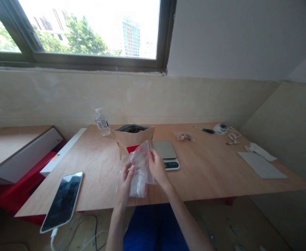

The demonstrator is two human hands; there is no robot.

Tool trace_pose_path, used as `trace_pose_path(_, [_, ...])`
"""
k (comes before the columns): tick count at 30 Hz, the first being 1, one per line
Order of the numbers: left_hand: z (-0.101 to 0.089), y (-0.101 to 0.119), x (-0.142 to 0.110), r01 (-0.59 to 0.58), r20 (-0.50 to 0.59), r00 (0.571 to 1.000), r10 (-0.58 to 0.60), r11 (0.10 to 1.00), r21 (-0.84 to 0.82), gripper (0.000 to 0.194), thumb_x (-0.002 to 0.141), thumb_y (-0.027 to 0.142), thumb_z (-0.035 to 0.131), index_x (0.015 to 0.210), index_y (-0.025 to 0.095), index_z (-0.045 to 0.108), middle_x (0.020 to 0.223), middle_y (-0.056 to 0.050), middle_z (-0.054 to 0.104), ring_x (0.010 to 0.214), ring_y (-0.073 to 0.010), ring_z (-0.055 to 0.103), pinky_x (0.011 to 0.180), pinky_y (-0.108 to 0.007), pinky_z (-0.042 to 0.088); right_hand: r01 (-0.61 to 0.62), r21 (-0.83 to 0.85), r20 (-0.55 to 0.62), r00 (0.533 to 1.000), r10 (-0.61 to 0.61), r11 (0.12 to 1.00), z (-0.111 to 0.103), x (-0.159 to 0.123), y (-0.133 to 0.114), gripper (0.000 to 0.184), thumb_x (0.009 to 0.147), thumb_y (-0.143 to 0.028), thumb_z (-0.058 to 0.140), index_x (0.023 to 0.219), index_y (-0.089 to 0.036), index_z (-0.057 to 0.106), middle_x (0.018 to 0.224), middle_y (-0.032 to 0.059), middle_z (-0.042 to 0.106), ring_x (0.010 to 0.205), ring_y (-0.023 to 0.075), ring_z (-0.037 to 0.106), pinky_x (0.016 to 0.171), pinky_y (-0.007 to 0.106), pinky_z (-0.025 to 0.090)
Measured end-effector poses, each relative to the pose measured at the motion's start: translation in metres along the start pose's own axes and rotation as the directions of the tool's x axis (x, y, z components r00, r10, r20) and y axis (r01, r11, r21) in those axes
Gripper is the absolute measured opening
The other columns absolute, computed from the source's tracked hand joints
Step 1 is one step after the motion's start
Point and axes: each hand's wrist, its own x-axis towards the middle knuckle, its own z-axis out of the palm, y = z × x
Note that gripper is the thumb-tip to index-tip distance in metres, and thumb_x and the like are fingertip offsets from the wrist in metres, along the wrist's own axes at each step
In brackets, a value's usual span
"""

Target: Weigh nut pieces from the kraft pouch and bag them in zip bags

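Observation:
Both my hands hold a crumpled clear plastic zip bag (140, 170) with red-striped edges, up above the wooden table (207, 167). My left hand (126, 183) grips its lower left side, and my right hand (156, 167) pinches its upper right part. The bag looks empty, though its folds hide some of it. Just behind it stands an open kraft paper pouch (133, 139) with a dark lining and a red patch, holding something brown. To the right, a digital kitchen scale (165, 153) sits close to my right hand, its steel platform bare.
A smartphone (62, 202) lies at the table's front left, its cable hanging below the edge. A water bottle (102, 122) stands at the back. Further right lie a small bag of pieces (183, 136), a green-handled screwdriver (204, 130), a white corded device (220, 128), and a grey sheet (261, 165).

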Motion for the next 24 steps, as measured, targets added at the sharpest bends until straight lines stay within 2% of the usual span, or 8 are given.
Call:
trace_pose_path(3, [0.009,0.004,0.002,0.058,-0.076,0.995,-0.058,0.998,-0.001,0.042,0.076,0.056,0.057,0.085,0.016,0.063,0.079,-0.005,0.066,0.070,-0.0172,0.063,0.062,-0.026,0.050,0.019,-0.099,0.002,1.000,-0.019,0.995,0.004,-0.014,0.005,0.027,0.094,-0.036,0.033,0.088,-0.021,0.055,0.070,0.0013,0.061,0.063,0.0172,0.058,0.060,0.026,0.041])
trace_pose_path(6, [0.011,0.005,0.006,0.053,-0.144,0.988,-0.048,0.998,0.026,0.043,0.076,0.058,0.055,0.071,0.016,0.058,0.058,0.001,0.057,0.047,-0.0113,0.052,0.045,-0.022,0.041,0.018,-0.088,0.004,1.000,-0.018,0.996,0.005,-0.022,0.013,0.028,0.094,-0.036,0.034,0.087,-0.021,0.056,0.070,0.0009,0.061,0.061,0.0168,0.057,0.058,0.025,0.040])
trace_pose_path(11, [0.007,0.000,0.019,-0.008,-0.089,0.996,0.025,0.983,0.182,0.044,0.079,0.060,0.049,0.062,0.019,0.050,0.042,0.006,0.040,0.035,-0.0091,0.036,0.038,-0.022,0.027,-0.012,-0.026,0.011,1.000,0.013,1.000,0.008,-0.030,0.027,0.026,0.093,-0.036,0.036,0.084,-0.021,0.056,0.056,-0.0025,0.053,0.050,0.0155,0.051,0.050,0.025,0.038])
trace_pose_path(16, [-0.007,-0.016,0.046,-0.081,-0.052,0.993,0.108,0.923,0.376,0.042,0.081,0.057,0.048,0.062,0.019,0.052,0.049,0.003,0.047,0.044,-0.0125,0.046,0.046,-0.023,0.032,0.053,-0.083,-0.020,0.998,-0.055,0.995,-0.010,-0.008,0.048,0.025,0.091,-0.034,0.041,0.104,-0.018,0.054,0.080,0.0038,0.064,0.067,0.0158,0.061,0.062,0.026,0.047])
trace_pose_path(18, [-0.014,-0.021,0.054,-0.085,-0.028,0.993,0.112,0.873,0.480,0.038,0.081,0.055,0.048,0.074,0.019,0.057,0.058,0.000,0.056,0.053,-0.0165,0.054,0.052,-0.026,0.038,0.090,-0.242,-0.128,0.984,-0.124,0.966,-0.033,0.017,0.062,0.028,0.092,-0.031,0.037,0.109,-0.016,0.052,0.094,0.0081,0.064,0.078,0.0159,0.061,0.070,0.028,0.049])
trace_pose_path(20, [-0.017,-0.020,0.055,-0.100,-0.066,0.983,0.171,0.801,0.590,0.040,0.080,0.054,0.049,0.092,0.016,0.059,0.076,-0.007,0.063,0.069,-0.0224,0.060,0.062,-0.032,0.044,0.046,-0.505,-0.253,0.947,-0.199,0.862,-0.061,0.046,0.081,0.028,0.091,-0.025,0.033,0.108,-0.014,0.053,0.102,0.0119,0.062,0.091,0.0181,0.059,0.078,0.031,0.048])
trace_pose_path(21, [-0.016,-0.018,0.052,-0.111,-0.117,0.963,0.242,0.752,0.650,0.044,0.080,0.053,0.049,0.101,0.014,0.058,0.088,-0.011,0.064,0.080,-0.0260,0.061,0.070,-0.037,0.045,0.016,-0.547,-0.281,0.938,-0.202,0.837,-0.076,0.061,0.091,0.028,0.088,-0.021,0.035,0.107,-0.012,0.053,0.104,0.0147,0.060,0.099,0.0209,0.056,0.084,0.035,0.046])
trace_pose_path(24, [-0.006,-0.004,0.035,-0.145,-0.218,0.842,0.494,0.596,0.790,0.047,0.084,0.045,0.047,0.116,0.012,0.053,0.116,-0.019,0.055,0.111,-0.0332,0.050,0.091,-0.050,0.037,-0.042,-0.618,-0.307,0.932,-0.192,0.785,-0.112,0.094,0.121,0.034,0.080,-0.011,0.040,0.110,-0.008,0.054,0.115,0.0216,0.054,0.114,0.0273,0.047,0.095,0.043,0.036])
